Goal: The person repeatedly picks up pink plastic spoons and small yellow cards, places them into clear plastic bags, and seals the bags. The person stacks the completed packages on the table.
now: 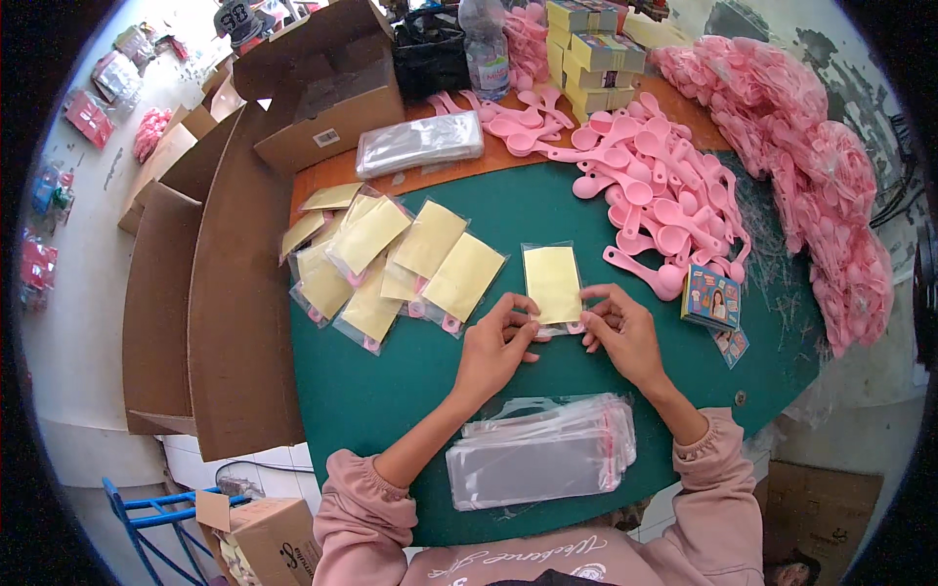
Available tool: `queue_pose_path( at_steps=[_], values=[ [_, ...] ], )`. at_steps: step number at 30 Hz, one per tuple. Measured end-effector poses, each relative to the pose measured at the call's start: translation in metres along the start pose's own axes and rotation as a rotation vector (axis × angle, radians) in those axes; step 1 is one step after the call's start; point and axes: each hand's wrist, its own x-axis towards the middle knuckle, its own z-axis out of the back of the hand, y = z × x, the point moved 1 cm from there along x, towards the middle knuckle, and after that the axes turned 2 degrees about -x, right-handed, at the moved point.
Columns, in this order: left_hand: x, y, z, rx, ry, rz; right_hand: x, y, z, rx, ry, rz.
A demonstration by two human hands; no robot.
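Observation:
A clear plastic bag with a pale yellow card [553, 283] inside lies in front of me on the green table top. A bit of pink shows at its near end. My left hand [500, 340] pinches the bag's near left corner. On the near right corner, the fingers of my right hand [623, 338] are closed in the same way. Between my forearms sits a stack of clear empty plastic bags [537, 454]. To the left, several filled bags with yellow cards [391, 259] overlap in a loose pile, with pink ends poking out below the cards.
Pink plastic spoons [664, 195] are heaped at the far right, beside bulging bags of more spoons [811, 156]. A small stack of colourful cards [710, 298] lies near them. Card bundles [596, 73], a water bottle [484, 49] and folded plastic [420, 143] line the back. Cardboard boxes [244, 283] border the left.

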Motion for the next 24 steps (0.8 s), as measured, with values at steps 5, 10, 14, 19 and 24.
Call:
queue_pose_path(
  at_steps=[5,10,14,19,24],
  values=[
    [-0.003,-0.003,0.001,0.081,-0.009,-0.041,-0.002,0.008,0.0,-0.167,0.033,-0.003],
    [0.002,-0.023,0.043,0.449,-0.181,-0.317,0.001,0.005,0.03,-0.075,0.078,0.05],
    [-0.007,-0.057,0.091,0.874,-0.417,-0.434,-0.009,0.018,0.033,-0.488,0.138,0.432],
    [-0.026,-0.077,0.058,1.294,-0.48,-0.695,-0.013,0.016,0.045,-0.762,0.209,0.433],
    [-0.053,-0.028,-0.01,0.708,0.396,-0.338,0.032,0.071,0.133,-0.035,0.299,0.328]
  ],
)
